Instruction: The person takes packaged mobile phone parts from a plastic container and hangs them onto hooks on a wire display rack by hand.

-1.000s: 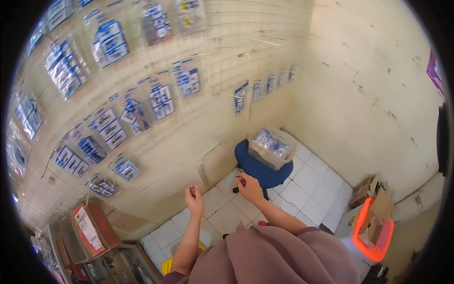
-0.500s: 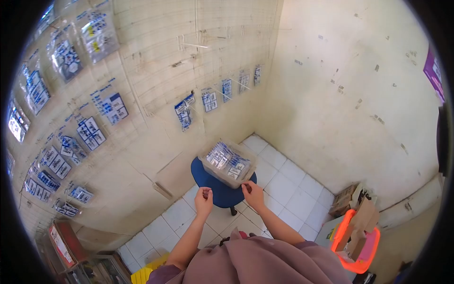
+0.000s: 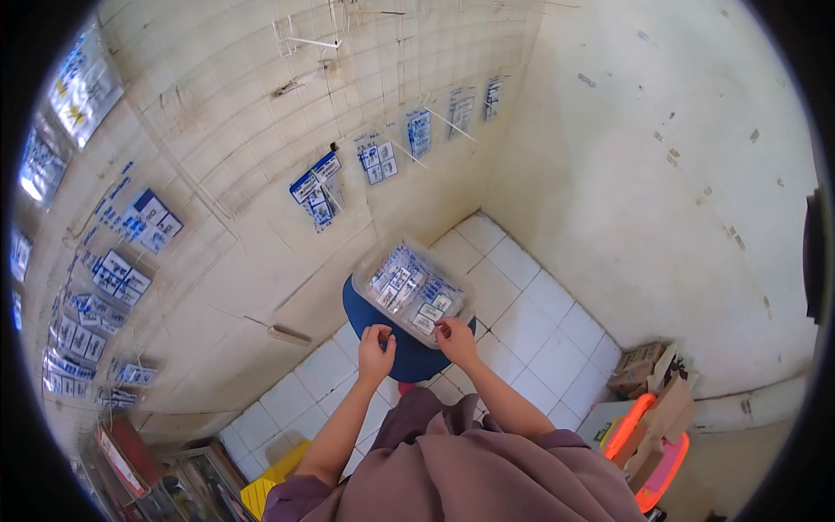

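Observation:
A clear plastic container (image 3: 467,306) full of small packets with blue and white labels (image 3: 404,277) rests on a blue round-edged seat (image 3: 364,306). At the container's near right corner is my right hand (image 3: 456,340), its fingers curled at the rim beside the packets; what they pinch, if anything, is too small to make out. My left hand (image 3: 377,351) hangs over the seat's front left edge, apart from the container, with its fingers curled together. Whether it holds something is hidden.
Labelled packets (image 3: 317,190) hang from hooks on the wall grid at the left. White tiles (image 3: 522,311) cover the floor. An orange-rimmed basket (image 3: 681,452) with cardboard stands at the lower right, a yellow object (image 3: 271,485) at the lower left, a red box (image 3: 130,454) beyond it.
The view has shifted, and the seat and container appear slightly larger. My right hand has moved a little up and left, from the container's outer corner to its near rim.

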The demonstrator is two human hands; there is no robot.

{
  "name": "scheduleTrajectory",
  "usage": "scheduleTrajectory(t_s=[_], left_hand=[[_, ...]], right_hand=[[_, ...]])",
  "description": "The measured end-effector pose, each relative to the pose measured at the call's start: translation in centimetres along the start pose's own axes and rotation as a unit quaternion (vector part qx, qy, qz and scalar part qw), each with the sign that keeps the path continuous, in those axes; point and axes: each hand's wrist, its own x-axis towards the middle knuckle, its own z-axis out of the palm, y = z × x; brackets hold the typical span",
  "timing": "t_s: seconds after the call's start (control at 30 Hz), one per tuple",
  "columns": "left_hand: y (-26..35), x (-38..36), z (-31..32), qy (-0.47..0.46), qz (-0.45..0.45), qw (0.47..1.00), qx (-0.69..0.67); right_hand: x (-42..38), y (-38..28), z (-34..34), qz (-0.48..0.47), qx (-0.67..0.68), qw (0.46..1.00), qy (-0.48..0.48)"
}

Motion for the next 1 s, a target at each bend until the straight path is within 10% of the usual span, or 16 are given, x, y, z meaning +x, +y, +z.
scheduleTrajectory(t_s=[0.47,1.0], left_hand=[[-9.2,15.5,6.2,-0.282,0.064,0.869,0.402],[-11.6,17.9,11.5,-0.122,-0.149,0.868,0.458]], right_hand=[[11.0,5.0,7.4,-0.010,-0.135,0.986,-0.100],[22.5,5.3,13.1,-0.233,-0.238,0.925,-0.185]])
